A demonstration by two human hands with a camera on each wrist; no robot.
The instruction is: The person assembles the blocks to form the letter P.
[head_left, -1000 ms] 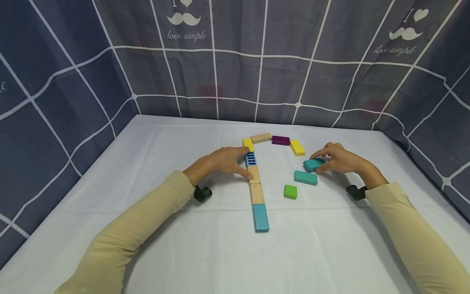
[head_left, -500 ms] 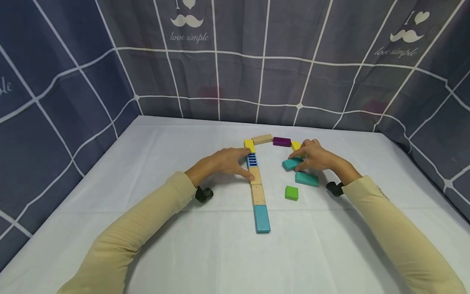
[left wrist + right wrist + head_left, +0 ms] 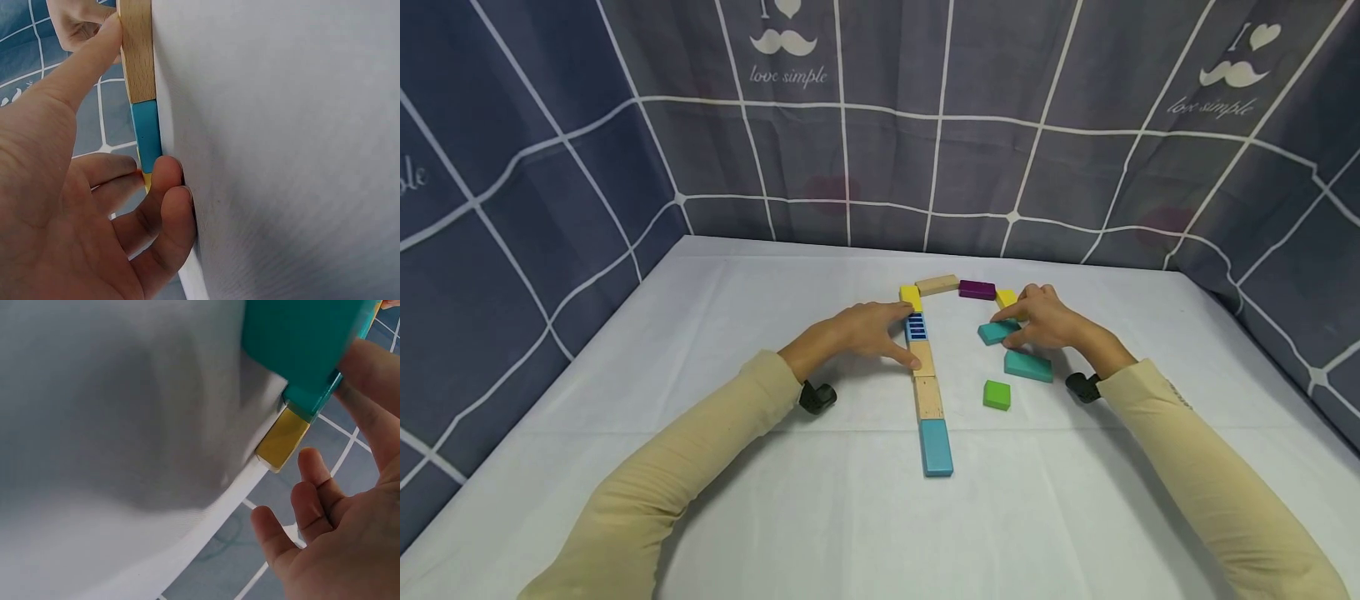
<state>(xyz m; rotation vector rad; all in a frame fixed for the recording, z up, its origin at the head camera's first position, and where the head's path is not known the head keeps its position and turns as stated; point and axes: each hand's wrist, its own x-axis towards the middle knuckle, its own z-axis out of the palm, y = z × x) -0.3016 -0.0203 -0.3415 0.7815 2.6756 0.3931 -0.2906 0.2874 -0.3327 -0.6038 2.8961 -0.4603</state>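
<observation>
In the head view, my left hand [image 3: 865,329] rests along a row of blocks, its thumb touching a wooden block [image 3: 924,358]. Its fingers lie by the blue block with dark bars [image 3: 917,327] and the yellow block [image 3: 910,297]. To the right, my right hand [image 3: 1047,318] pinches a teal block [image 3: 995,332] between thumb and forefinger, just in front of a second yellow block [image 3: 1005,297] that it partly hides. Its other fingers hang loose beside a yellow block [image 3: 282,439] in the right wrist view.
Another wooden block [image 3: 928,397] and a blue block [image 3: 936,448] extend the row nearer. At the back lie a wooden block [image 3: 937,285] and a purple block [image 3: 977,290]. A loose teal block [image 3: 1028,366] and green block [image 3: 997,395] lie right. Grey curtains [image 3: 880,150] border the white tabletop [image 3: 760,500].
My right hand has carried the teal block leftward, close to the yellow block, and has hardly moved over the last half second. The left hand has kept its place on the row.
</observation>
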